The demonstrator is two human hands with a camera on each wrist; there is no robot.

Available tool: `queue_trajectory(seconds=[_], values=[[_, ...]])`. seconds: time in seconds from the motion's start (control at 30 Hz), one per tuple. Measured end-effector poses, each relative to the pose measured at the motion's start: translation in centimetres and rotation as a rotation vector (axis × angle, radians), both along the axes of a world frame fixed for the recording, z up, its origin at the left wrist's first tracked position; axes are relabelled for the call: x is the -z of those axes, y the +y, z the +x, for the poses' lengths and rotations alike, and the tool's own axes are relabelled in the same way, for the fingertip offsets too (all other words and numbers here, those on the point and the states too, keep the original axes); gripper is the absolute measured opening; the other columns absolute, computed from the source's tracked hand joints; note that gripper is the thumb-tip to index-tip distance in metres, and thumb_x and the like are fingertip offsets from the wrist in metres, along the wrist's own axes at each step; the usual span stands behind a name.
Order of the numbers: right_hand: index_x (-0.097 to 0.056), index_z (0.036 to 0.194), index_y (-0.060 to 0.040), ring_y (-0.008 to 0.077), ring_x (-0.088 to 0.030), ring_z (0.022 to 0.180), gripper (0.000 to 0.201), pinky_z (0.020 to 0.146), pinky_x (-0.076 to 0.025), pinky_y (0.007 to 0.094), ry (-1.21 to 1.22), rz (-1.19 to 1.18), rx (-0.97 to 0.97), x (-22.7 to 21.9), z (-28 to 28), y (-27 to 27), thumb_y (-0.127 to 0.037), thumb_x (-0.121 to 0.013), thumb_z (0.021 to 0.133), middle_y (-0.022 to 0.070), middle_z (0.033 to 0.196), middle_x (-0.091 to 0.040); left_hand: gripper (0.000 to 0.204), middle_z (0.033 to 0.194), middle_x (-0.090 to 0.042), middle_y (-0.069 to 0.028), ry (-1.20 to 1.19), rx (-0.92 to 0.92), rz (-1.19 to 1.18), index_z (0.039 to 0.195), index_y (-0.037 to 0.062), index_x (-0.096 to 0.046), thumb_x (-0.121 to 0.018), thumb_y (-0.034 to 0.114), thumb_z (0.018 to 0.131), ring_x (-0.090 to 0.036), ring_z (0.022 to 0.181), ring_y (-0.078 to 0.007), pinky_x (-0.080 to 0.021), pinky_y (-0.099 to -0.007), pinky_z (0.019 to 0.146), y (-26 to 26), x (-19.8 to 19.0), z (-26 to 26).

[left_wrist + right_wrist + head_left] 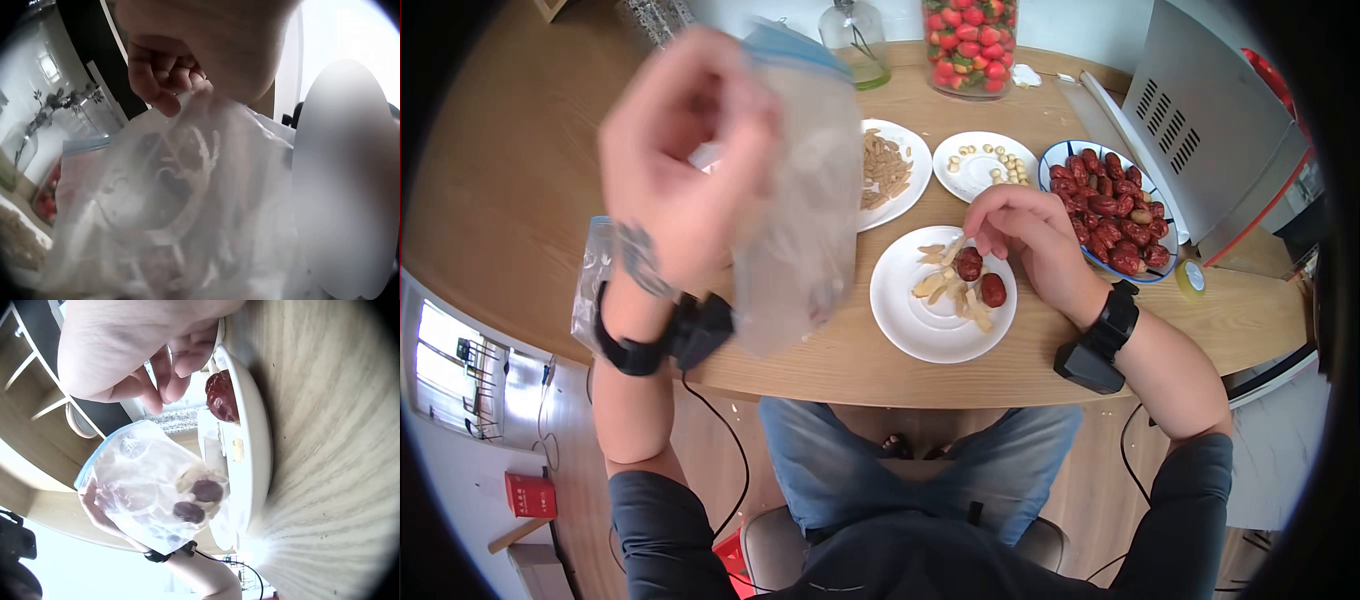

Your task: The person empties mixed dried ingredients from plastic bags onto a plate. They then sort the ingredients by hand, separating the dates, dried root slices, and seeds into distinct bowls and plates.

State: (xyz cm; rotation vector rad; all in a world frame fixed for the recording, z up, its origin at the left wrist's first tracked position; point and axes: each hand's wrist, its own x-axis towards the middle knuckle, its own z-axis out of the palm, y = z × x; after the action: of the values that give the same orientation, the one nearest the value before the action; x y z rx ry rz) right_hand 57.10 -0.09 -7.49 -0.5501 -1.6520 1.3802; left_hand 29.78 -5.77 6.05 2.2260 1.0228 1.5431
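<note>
with the left hand [675, 160] gripping the clear bag [795, 200] raised above the worktop [510, 180], the right hand's [1025, 235] fingers, pinching a pale slice over the white plate [905, 315], should lift it gently and steadily.

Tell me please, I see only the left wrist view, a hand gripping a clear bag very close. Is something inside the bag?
Observer: Yes. The right wrist view shows two dark red dates inside the clear bag.
Operator: Where is the bag? On the table?
Observer: No, the left hand holds it raised above the wooden table.
Operator: And the other hand?
Observer: The right hand is over the near white plate, fingertips at a pale slice beside a red date.
Operator: More dates anywhere?
Observer: A blue-rimmed bowl full of them stands to the right.
</note>
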Motion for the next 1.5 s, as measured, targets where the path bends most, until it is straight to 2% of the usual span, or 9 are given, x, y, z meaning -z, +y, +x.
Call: queue_trajectory(seconds=[0.13, 0.2, 0.3, 0.43, 0.77, 1.03, 1.23, 1.3, 1.5], values=[[-0.068, 0.097, 0.0045, 0.0104, -0.062, 0.073, 0.041, 0.062, -0.045, 0.0228, 0.112, -0.266, 0.006, -1.7, -0.8, -1.7, -0.027, -0.044, 0.104, 0.0066, 0.085, -0.068, 0.008, 0.08, -0.064, -0.0072, 0.452, 0.463, -0.098, 0.084, -0.0027, -0.061, -0.067, 0.002, 0.086, -0.062, 0.071, -0.0136, -0.049, -0.0273, 0.066, -0.5, 1.3, 3.7], [-0.069, 0.098, 0.0047, 0.0119, -0.064, 0.071, 0.048, 0.061, -0.048, 0.0239, 0.201, -0.45, 0.027, -0.9, -0.3, -1.3, -0.037, -0.046, 0.105, 0.0079, 0.083, -0.069, 0.008, 0.08, -0.065, -0.0071, 0.382, 0.465, -0.223, 0.083, -0.0026, -0.062, -0.068, 0.003, 0.086, -0.063, 0.072, -0.0136, -0.049, -0.028, 0.066, 0.3, 1.8, 4.6], [-0.069, 0.098, 0.003, 0.0116, -0.064, 0.07, 0.047, 0.061, -0.049, 0.0241, 0.046, -0.235, -0.036, -0.8, 0.7, -0.5, -0.038, -0.048, 0.104, 0.0073, 0.082, -0.068, 0.005, 0.083, -0.066, -0.0065, 0.292, 0.419, -0.366, 0.089, -0.0022, -0.066, -0.068, 0.001, 0.087, -0.064, 0.073, -0.0128, -0.049, -0.0271, 0.068, 2.5, 4.1, 5.1], [-0.07, 0.098, 0.0009, 0.0094, -0.061, 0.067, 0.038, 0.06, -0.046, 0.0221, 0.191, -0.353, -0.094, -0.8, 0.0, -0.9, -0.033, -0.053, 0.104, 0.005, 0.079, -0.066, 0.012, 0.094, -0.067, -0.0042, 0.217, 0.322, -0.485, 0.1, -0.002, -0.066, -0.067, -0.003, 0.088, -0.063, 0.076, -0.0107, -0.051, -0.0254, 0.072, 3.7, 6.6, 5.0], [-0.071, 0.11, 0.0004, 0.0093, -0.061, 0.062, 0.037, 0.056, -0.047, 0.0224, 0.144, -0.452, -0.062, -1.7, 0.0, -0.9, -0.033, -0.054, 0.104, 0.0041, 0.078, -0.068, 0.025, 0.089, -0.067, -0.0045, 0.298, 0.188, -0.193, 0.102, 0.0006, -0.07, -0.079, -0.001, 0.078, -0.061, 0.078, -0.0111, -0.051, -0.026, 0.072, 3.1, 7.8, 4.3], [-0.071, 0.114, -0.0008, 0.0079, -0.063, 0.067, 0.028, 0.062, -0.051, 0.0228, -0.019, -0.269, -0.036, -1.5, -0.2, -0.8, -0.023, -0.066, 0.098, 0.0032, 0.084, -0.07, 0.02, 0.086, -0.066, -0.005, 0.264, 0.19, -0.145, 0.1, -0.0008, -0.07, -0.076, -0.002, 0.082, -0.062, 0.078, -0.011, -0.051, -0.025, 0.072, 3.3, 8.6, 4.3], [-0.073, 0.112, -0.0018, 0.0024, -0.059, 0.072, 0.031, 0.063, -0.049, 0.0205, -0.17, 0.108, 0.105, -0.6, -0.6, -0.7, -0.029, -0.067, 0.098, -0.0009, 0.086, -0.07, 0.01, 0.082, -0.067, 0.0001, -0.044, 0.316, -0.479, 0.095, 0.0011, -0.071, -0.074, 0.005, 0.087, -0.058, 0.069, -0.0049, -0.046, -0.0215, 0.06, 3.4, 9.0, 4.5], [-0.073, 0.111, -0.0015, 0.0018, -0.058, 0.073, 0.031, 0.064, -0.048, 0.0202, -0.196, 0.043, 0.077, -1.2, -0.5, -0.9, -0.029, -0.067, 0.098, -0.0012, 0.087, -0.07, 0.008, 0.079, -0.068, 0.0006, -0.118, 0.319, -0.715, 0.095, -0.0001, -0.072, -0.073, 0.005, 0.089, -0.058, 0.065, -0.0036, -0.044, -0.0195, 0.057, 3.1, 8.3, 4.5], [-0.072, 0.113, -0.0008, 0.0018, -0.059, 0.074, 0.029, 0.065, -0.049, 0.0198, -0.106, 0.013, -0.002, -0.6, -0.7, -0.8, -0.025, -0.07, 0.096, -0.0013, 0.087, -0.071, 0.009, 0.076, -0.068, -0.0011, -0.162, 0.383, -0.773, 0.096, -0.0009, -0.071, -0.071, 0.005, 0.09, -0.059, 0.062, -0.005, -0.045, -0.0201, 0.055, 3.8, 9.0, 4.1]])
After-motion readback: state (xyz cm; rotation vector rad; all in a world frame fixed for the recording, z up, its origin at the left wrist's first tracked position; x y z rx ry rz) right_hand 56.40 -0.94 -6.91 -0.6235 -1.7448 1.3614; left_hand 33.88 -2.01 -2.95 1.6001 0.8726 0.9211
